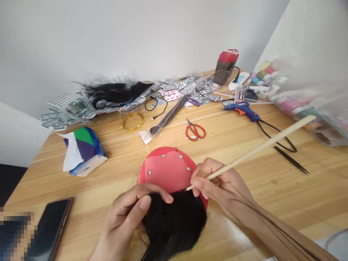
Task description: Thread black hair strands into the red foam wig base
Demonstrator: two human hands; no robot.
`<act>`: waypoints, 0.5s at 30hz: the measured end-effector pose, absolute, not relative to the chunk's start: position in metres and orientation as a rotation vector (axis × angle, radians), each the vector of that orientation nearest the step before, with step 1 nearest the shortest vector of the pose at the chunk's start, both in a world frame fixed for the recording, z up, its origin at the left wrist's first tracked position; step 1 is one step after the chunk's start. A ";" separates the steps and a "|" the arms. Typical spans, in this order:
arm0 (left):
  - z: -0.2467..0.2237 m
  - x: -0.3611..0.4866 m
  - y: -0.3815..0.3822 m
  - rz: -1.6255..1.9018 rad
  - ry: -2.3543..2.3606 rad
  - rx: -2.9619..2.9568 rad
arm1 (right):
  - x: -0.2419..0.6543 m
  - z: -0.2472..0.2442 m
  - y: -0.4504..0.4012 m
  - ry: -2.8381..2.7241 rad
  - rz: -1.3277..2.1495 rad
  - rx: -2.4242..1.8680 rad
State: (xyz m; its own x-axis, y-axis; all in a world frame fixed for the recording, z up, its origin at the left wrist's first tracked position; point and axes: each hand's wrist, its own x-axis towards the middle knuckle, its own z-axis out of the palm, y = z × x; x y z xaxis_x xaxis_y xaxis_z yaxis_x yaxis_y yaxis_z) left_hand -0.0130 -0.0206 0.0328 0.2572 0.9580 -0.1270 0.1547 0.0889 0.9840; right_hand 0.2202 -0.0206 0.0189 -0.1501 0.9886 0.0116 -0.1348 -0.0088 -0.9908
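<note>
A red rounded form (144, 159) lies in front of me, with a paler pink sheet (165, 170) pinned across its upper part by several silver pins. Black hair (176, 221) covers its lower part, ending in a straight edge against the pink sheet. My left hand (130, 206) is closed on the hair at its left side, the index finger lying along the edge. Between the thumb and fingers of my right hand (217, 181) is a pale wooden chopstick (255, 150). Its narrow tip touches or nearly touches the hair's edge; which one, I cannot tell.
Red-handled scissors (195, 130), gold wire (133, 121) and a blue glue gun (241, 108) lie beyond. Black tweezers (292, 159) are at right. A tissue pack (87, 148) and a phone (50, 228) are at left. More black hair (116, 92) lies at the back.
</note>
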 end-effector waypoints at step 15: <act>0.021 -0.058 -0.026 0.914 1.456 1.464 | 0.212 0.018 -0.019 -1.057 1.318 -0.958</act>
